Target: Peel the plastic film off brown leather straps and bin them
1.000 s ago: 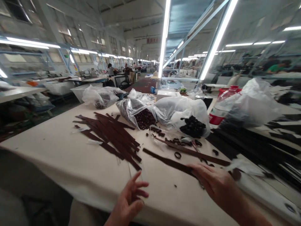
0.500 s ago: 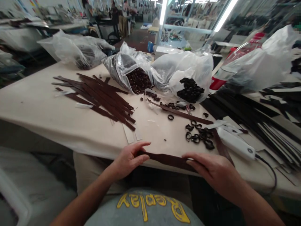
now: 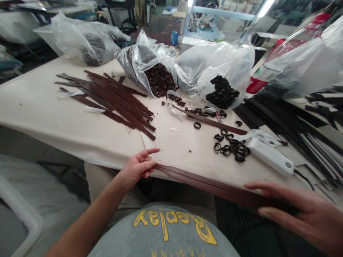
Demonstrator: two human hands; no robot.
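Note:
A brown leather strap (image 3: 203, 180) stretches along the table's front edge between my hands. My left hand (image 3: 140, 165) pinches its narrow tapered end between thumb and fingers, the index finger pointing out. Thin thread ends stick out by those fingertips. Farther right, my right hand (image 3: 297, 210) is loosely round the wider part of the strap, thumb below and fingers above. That hand is slightly blurred, and the strap's far end is hidden behind it. A pile of similar brown straps (image 3: 115, 100) lies left of centre. Black loops (image 3: 232, 147) lie beyond the held strap.
Plastic bags of brown loops (image 3: 160, 79) and black loops (image 3: 222, 92) stand at the back. Another brown strap (image 3: 214, 123) lies before them. A white corded device (image 3: 270, 156) sits at right, near black strips (image 3: 289, 117). A bottle with red parts (image 3: 257, 85) is behind.
My right hand has moved right along the strap, leaving a longer stretch showing between my hands. My left hand has shifted slightly left and now pinches the end. The view has tilted down.

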